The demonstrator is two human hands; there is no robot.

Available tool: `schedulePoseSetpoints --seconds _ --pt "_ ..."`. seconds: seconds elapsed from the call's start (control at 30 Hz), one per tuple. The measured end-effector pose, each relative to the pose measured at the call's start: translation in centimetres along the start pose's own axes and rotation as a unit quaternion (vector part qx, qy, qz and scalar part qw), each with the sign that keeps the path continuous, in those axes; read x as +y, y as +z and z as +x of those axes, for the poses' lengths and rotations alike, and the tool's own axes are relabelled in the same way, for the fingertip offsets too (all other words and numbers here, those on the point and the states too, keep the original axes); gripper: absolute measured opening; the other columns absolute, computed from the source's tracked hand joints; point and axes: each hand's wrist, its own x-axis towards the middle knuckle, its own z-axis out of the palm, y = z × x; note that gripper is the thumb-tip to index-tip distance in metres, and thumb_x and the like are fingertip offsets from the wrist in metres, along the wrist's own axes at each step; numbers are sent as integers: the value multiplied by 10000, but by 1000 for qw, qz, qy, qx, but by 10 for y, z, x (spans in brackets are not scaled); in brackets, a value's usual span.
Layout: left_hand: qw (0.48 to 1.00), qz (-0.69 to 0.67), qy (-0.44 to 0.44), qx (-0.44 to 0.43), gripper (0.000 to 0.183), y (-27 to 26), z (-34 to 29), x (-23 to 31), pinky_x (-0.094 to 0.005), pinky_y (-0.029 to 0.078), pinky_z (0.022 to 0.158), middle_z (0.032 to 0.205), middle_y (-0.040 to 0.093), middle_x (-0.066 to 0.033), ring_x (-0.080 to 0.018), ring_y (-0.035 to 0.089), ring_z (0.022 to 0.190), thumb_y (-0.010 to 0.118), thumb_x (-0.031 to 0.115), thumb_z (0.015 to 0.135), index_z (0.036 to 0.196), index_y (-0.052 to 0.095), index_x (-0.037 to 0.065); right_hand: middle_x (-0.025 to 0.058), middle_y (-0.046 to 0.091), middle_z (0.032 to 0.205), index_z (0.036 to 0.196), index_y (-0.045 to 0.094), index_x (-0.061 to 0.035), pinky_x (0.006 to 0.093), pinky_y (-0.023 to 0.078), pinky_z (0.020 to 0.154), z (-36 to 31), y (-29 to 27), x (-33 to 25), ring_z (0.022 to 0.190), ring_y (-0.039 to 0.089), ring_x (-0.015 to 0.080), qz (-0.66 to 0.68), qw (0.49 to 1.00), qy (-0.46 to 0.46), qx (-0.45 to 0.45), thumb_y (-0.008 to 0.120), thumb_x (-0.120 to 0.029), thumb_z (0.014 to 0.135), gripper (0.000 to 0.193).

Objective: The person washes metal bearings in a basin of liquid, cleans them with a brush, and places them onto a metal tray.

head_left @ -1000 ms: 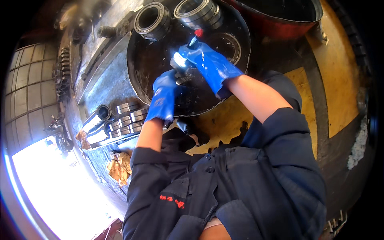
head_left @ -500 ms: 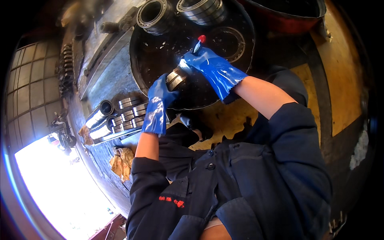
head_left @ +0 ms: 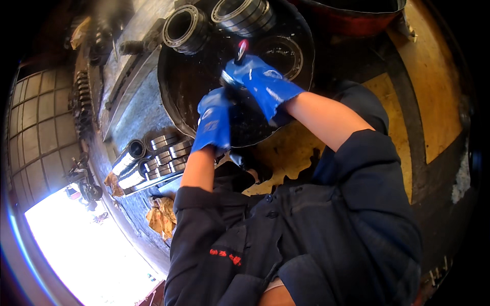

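My left hand [head_left: 213, 115], in a blue rubber glove, is curled over the dark round basin [head_left: 172, 113] and blurred by motion. It stays closed on a bearing ring that its fingers and shadow now mostly hide. Just beyond it my right hand [head_left: 261, 84], gloved alike, is closed round a slim red-tipped handle [head_left: 242, 51] that pokes up out of the fist. The handle's working end is out of sight. A shiny metal edge [head_left: 228, 79] shows under the right fingers; whether it belongs to the ring or to the tool, I cannot tell.
Two large roller bearings [head_left: 182, 29] [head_left: 242, 15] stand at the basin's far side. A flat ring [head_left: 291, 56] lies in dark liquid at its right. Several steel rings [head_left: 166, 155] are stacked on the bench at left, beside crumpled brown paper [head_left: 162, 217]. A red drum [head_left: 352, 20] stands far right.
Both hands have come closer together, the left moving right and turning. The bearing ring, plainly seen before, is now mostly covered. The whole view has shifted slightly.
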Motion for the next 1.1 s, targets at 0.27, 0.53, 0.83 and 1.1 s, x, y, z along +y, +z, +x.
schedulePoseSetpoints --seconds 0.27,0.53,0.83,1.1 --pt "985 -136 -59 83 834 43 -73 -100 -450 569 1060 1273 765 -201 -365 735 1194 967 455 691 1372 680 68 79 795 1037 1107 793 -20 314 549 856 -38 38 -14 926 710 137 173 975 61 -127 714 -301 1035 301" --pt "983 -82 21 164 768 28 -63 -75 -454 551 1100 1309 747 -208 -388 703 1255 903 365 767 1436 649 88 114 740 813 939 764 -16 375 534 723 -7 13 34 747 684 196 -37 994 97 26 695 -329 957 321" --pt "992 105 -51 -44 479 1 27 19 -499 583 1009 1304 768 -159 -375 728 1237 790 366 884 1323 767 177 246 784 1029 1115 794 -19 470 576 909 -17 15 41 1013 767 403 -229 969 65 66 691 -294 945 340" --pt "988 -84 38 122 817 22 -28 -49 -448 561 1087 1356 747 -162 -373 717 1247 948 449 753 1435 670 97 120 772 962 1070 802 -50 378 546 797 -32 -6 -4 890 721 208 125 988 -12 -95 717 -285 1003 257"
